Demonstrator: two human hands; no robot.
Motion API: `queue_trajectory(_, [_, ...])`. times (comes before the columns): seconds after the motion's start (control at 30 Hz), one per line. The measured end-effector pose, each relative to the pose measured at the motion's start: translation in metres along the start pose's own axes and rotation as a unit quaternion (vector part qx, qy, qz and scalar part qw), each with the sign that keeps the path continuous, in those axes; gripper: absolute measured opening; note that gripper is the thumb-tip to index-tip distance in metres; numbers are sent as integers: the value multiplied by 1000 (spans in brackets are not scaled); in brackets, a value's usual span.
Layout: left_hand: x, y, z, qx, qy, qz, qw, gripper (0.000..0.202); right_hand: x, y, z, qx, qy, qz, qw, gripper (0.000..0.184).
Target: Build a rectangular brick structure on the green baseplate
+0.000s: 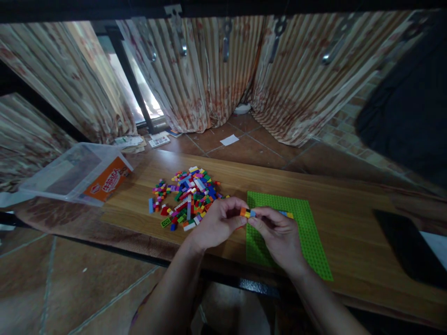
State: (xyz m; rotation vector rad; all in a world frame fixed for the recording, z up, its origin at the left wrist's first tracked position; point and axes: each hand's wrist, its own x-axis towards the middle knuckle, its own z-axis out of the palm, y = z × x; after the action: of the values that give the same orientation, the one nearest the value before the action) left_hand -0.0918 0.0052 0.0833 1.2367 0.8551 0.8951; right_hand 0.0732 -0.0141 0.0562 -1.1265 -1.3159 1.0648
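Forearms (176,284) are forming a V; we are pinching orange, yellow and blue toy bricks (247,212) between left hand (218,221) and right hand (281,232), presumably for steadiness, near the green studded baseplate (310,242)

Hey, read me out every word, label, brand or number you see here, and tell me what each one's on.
No text can be quoted reliably.
Orange label on the clear plastic box: large white characters, apparently Chinese, too blurred to read.
White packet on the floor: a dark printed block, too small to read.
Small bricks between the left hand and right hand: no lettering visible.
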Motion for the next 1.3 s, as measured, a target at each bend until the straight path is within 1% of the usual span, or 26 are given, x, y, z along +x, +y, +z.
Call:
queue_trajectory(0.2, [-1, -2, -1, -16, 10, -6, 1000, 19, 1, 3, 2, 29, -1, 32, 999, 13])
queue_trajectory(0.3, [-2, -2, -3, -58, -8, -3, 998, 19, 3, 2, 6, 111, -2, 89, 990, 14])
queue_trajectory(0.4, [-2, 0, -6, -83, -15, 9, 996, 20, 5, -3, 8, 242, -9, 164, 956, 15])
queue_trajectory(0.47, [-2, 0, -7, -80, -6, 14, 997, 21, 6, -7, 8, 303, -18, 206, 930, 16])
queue_trajectory(0.57, [-1, 0, -7, -69, 13, 17, 997, 21, 6, -11, 8, 346, -19, 253, 903, 17])
queue_trajectory(0.63, [0, 0, -6, -51, 23, 21, 998, 22, 6, -12, 8, 358, -23, 270, 893, 19])
queue_trajectory(0.7, [0, 0, -5, -32, 21, 21, 999, 22, 5, -12, 9, 357, -30, 274, 892, 20])
queue_trajectory(0.83, [0, 0, -2, -18, 10, 12, 1000, 24, 4, -10, 11, 331, -30, 263, 906, 22])
queue_trajectory(1.0, [1, -2, 0, -25, 14, -6, 1000, 28, 5, -9, 12, 314, -2, 269, 910, 18])
queue_trajectory(1.1, [2, -3, 0, -36, 33, -8, 999, 28, 5, -9, 11, 317, 10, 269, 909, 18])
queue_trajectory(1.2, [2, -2, -1, -40, 41, -10, 998, 27, 4, -10, 12, 318, -7, 252, 914, 22])
queue_trajectory(1.3, [2, -3, -2, -48, 30, -19, 998, 27, 2, -10, 14, 290, -23, 229, 929, 29])
